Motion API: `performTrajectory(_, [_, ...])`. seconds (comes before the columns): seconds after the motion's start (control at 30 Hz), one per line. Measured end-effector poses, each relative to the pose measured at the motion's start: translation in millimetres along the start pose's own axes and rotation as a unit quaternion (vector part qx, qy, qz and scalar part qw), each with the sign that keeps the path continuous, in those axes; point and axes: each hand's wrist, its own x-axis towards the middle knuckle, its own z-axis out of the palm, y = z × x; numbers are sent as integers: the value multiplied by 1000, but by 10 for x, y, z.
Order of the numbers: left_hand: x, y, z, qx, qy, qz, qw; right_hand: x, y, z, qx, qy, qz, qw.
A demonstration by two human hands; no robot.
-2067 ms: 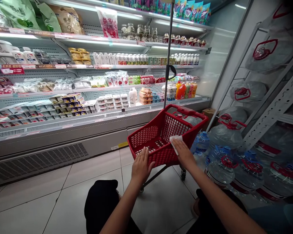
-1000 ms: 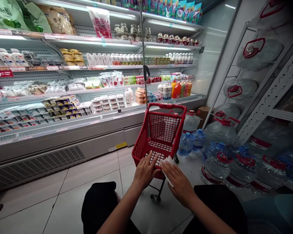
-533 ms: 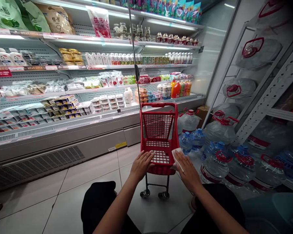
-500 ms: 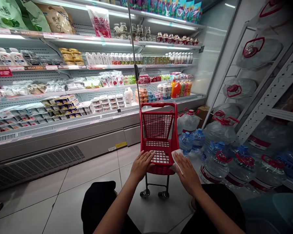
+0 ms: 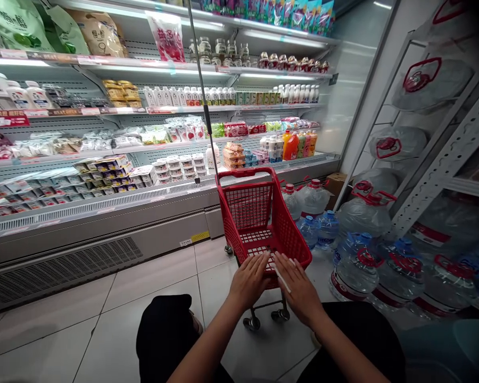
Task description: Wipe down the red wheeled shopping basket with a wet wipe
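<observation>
A small red plastic shopping cart (image 5: 249,207) stands turned at an angle in front of my knees, with a thin tall pole (image 5: 199,80) rising from its far left corner. My left hand (image 5: 250,279) lies flat over the cart's near rim, fingers stretched out and holding nothing. Close beside it, my right hand (image 5: 297,284) rests at the same rim with its fingers extended. A folded white cloth or tissue (image 5: 282,280) is held under the right palm; only its edge shows between the hands. The fingertips hide part of the rim.
A lit refrigerated display case (image 5: 104,229) with dairy products and drinks runs along the back. Large water bottles (image 5: 353,271) crowd the floor on the right, next to a white metal rack (image 5: 443,154). My dark-clothed knees (image 5: 163,330) flank the cart.
The cart has swung from facing me squarely to an angle, its near end shifting right. My left hand has moved right and my right hand slightly left, so they are now close together.
</observation>
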Motion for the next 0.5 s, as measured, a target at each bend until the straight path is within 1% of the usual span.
performTrajectory(0.07, [0, -134, -83, -1, -10, 19, 1000, -72, 311, -44, -10, -10, 38, 999])
performTrajectory(0.13, [13, -220, -122, 2, -10, 24, 1000, -116, 600, -63, -16, -16, 81, 996])
performTrajectory(0.2, [41, -203, -105, 1, -5, 16, 1000, -131, 773, -56, -15, -17, 115, 993])
performTrajectory(0.23, [58, -154, -79, -2, -1, 6, 1000, -130, 792, -44, -12, -16, 127, 992])
performTrajectory(0.27, [74, -84, -48, -4, 3, -7, 1000, -126, 762, -27, -9, -12, 134, 991])
performTrajectory(0.33, [98, 89, 18, -12, 11, -36, 999, -113, 562, 12, 0, -1, 130, 992])
performTrajectory(0.43, [93, 318, 78, -28, 20, -57, 998, -93, 76, 58, 27, 5, 78, 997])
performTrajectory(0.5, [75, 379, 78, -37, 22, -51, 998, -92, -195, 53, 40, 9, 56, 998])
